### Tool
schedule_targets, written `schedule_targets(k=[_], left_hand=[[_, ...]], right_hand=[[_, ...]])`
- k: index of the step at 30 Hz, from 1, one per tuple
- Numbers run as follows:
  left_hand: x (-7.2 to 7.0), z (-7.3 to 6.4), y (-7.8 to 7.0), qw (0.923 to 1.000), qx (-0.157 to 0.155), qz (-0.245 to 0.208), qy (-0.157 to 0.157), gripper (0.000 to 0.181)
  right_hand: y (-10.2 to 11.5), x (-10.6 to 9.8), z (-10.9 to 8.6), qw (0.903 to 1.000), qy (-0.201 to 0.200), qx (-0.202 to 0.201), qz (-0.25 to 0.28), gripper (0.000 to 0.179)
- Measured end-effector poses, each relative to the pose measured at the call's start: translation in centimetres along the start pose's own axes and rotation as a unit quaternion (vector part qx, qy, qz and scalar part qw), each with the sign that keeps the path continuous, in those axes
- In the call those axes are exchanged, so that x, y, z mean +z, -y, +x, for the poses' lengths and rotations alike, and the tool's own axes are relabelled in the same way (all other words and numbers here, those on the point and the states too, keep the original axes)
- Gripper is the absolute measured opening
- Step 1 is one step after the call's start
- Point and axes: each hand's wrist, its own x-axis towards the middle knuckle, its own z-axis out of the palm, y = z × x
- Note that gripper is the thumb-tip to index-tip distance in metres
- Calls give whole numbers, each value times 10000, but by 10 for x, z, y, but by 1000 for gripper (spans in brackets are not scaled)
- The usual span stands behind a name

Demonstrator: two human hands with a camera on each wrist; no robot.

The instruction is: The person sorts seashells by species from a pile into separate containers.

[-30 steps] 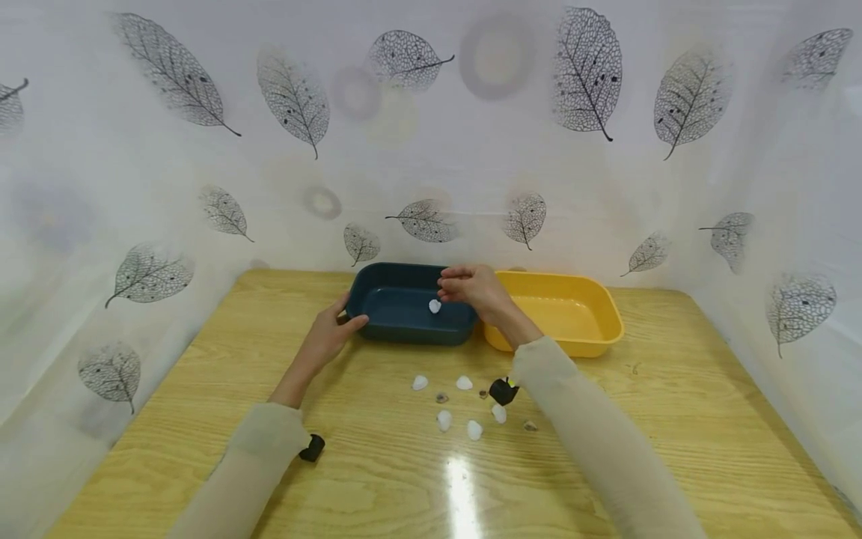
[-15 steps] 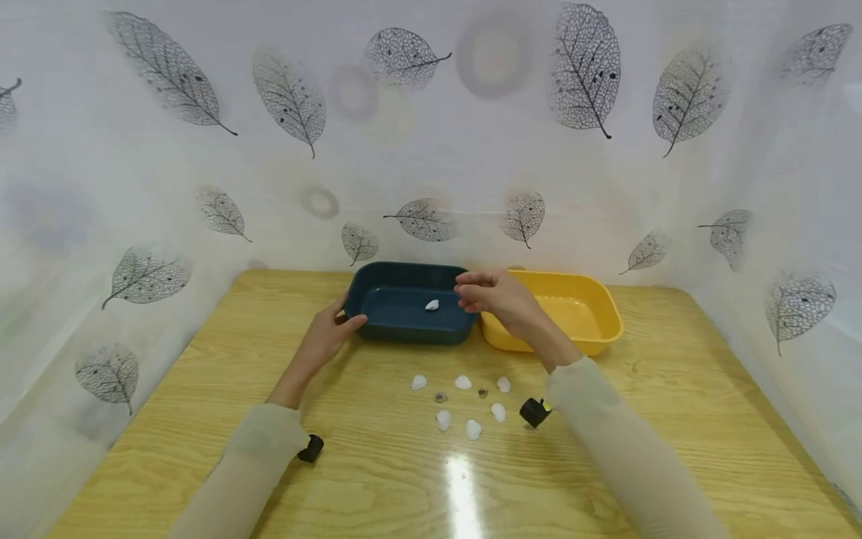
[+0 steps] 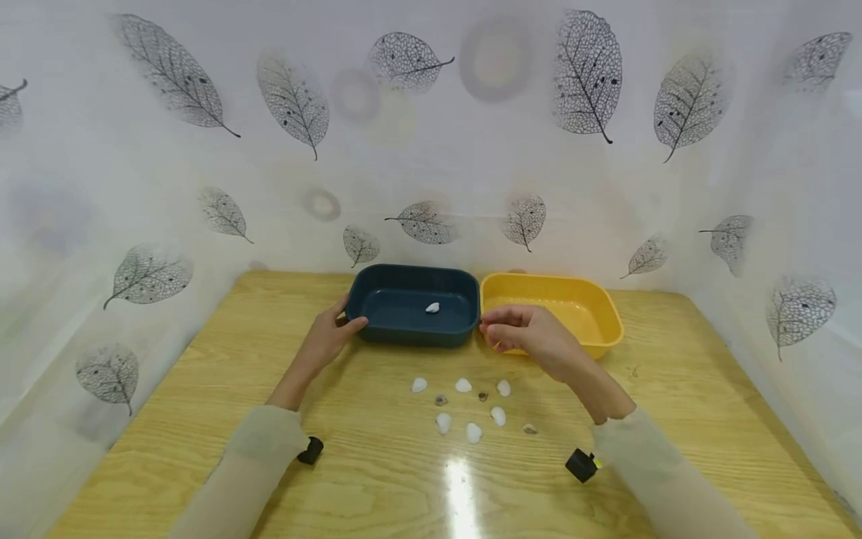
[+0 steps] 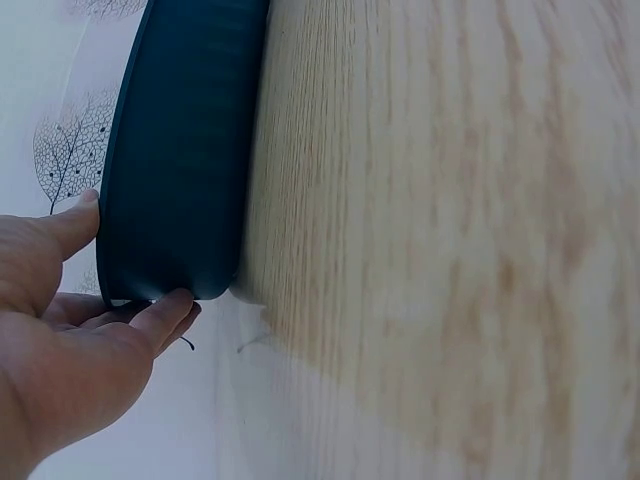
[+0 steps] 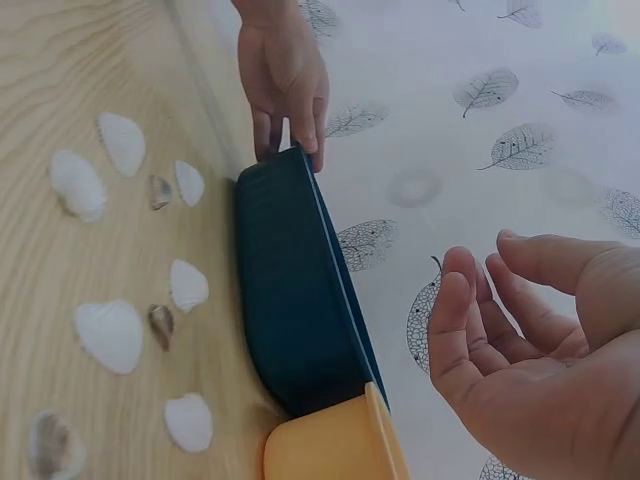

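My left hand (image 3: pixel 326 337) holds the left end of a dark blue plastic tub (image 3: pixel 411 338), thumb at the rim and fingers against its outer wall, as the left wrist view shows. One white seashell (image 3: pixel 432 308) lies inside that tub, right of its middle. My right hand (image 3: pixel 539 337) hovers by the front left corner of a yellow tub (image 3: pixel 592 346), with its fingers loosely bent and nothing between them in the right wrist view. In front of the tubs, several white seashells (image 3: pixel 474 433) and a few small brownish shells (image 3: pixel 530 429) lie spread on the wooden table.
The two tubs stand side by side near the table's (image 3: pixel 377 479) back edge, their ends close together. A white curtain (image 3: pixel 431 135) printed with leaves rises behind and along both sides. Black wrist cameras (image 3: pixel 582 466) hang under both sleeves.
The white seashell that was below the right fingers now rests in the dark blue tub. My right hand has moved right and nearer, away from that tub. The left hand keeps its hold.
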Motion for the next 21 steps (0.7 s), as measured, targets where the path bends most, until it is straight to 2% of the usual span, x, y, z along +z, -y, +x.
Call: schedule_targets(k=[13, 21], left_hand=[[1, 1, 0, 10000, 71, 36, 8, 75], [0, -1, -2, 9999, 53, 74, -68, 75]], right_hand=[[-22, -12, -29, 9999, 16, -26, -140, 32], [-33, -17, -40, 9996, 11, -6, -290, 38]])
